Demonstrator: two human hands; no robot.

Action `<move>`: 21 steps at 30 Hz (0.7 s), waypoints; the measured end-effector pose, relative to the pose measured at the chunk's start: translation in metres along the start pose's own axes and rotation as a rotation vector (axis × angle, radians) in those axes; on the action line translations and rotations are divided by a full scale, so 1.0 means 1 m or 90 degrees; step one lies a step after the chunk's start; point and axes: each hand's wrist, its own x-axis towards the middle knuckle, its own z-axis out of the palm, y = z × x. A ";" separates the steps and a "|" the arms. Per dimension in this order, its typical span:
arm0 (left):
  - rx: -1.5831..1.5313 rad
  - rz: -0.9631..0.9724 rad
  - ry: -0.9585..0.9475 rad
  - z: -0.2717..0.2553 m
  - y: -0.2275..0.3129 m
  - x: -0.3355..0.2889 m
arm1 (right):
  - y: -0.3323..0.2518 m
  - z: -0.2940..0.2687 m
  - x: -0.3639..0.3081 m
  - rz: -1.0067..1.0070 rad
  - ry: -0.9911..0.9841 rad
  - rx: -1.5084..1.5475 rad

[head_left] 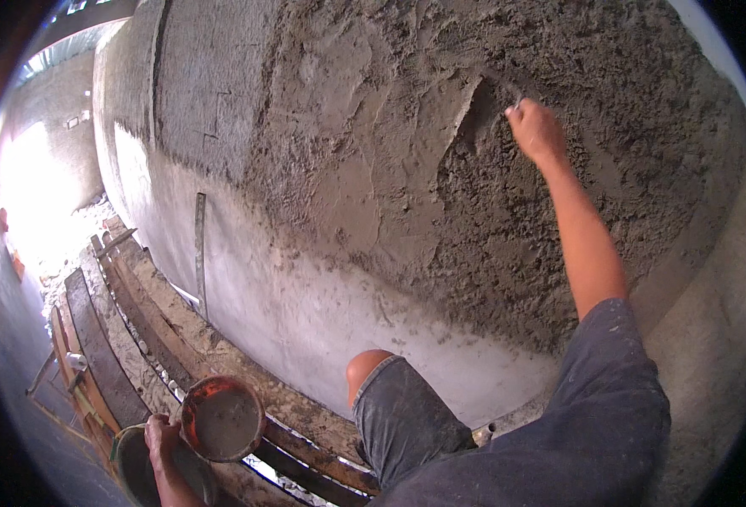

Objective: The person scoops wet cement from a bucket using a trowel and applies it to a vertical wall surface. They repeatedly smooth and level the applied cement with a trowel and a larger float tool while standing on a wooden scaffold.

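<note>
Trowel (472, 108) in right fingers (523, 111) (closed), against plaster (339, 198)

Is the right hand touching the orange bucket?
Apart: the head view shows the right hand up against the rough wall, the orange bucket well below and left.

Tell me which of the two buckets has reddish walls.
The reddish bucket right of the left hand, with grey mortar inside; the other bucket, lower in view, looks grey.

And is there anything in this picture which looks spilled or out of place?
Slightly, yes: grey mortar has left specks on the pale lower wall, below its ragged edge, where the surface looks smoother. The boards lie unevenly, with gaps between them.
</note>
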 end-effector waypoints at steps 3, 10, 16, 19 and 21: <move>-0.011 0.000 -0.004 0.003 0.000 0.005 | -0.015 0.045 -0.045 -0.055 -0.037 0.039; -0.051 0.024 -0.013 0.010 -0.010 0.009 | -0.023 0.071 -0.073 -0.047 -0.175 0.006; -0.012 0.026 -0.005 0.006 -0.021 0.014 | -0.013 0.018 -0.025 0.014 -0.094 0.016; -0.010 0.031 -0.021 0.004 -0.003 0.006 | 0.006 -0.010 0.001 0.056 -0.059 0.010; -0.031 0.040 -0.019 0.005 0.001 0.005 | 0.027 -0.013 0.024 0.061 -0.025 -0.007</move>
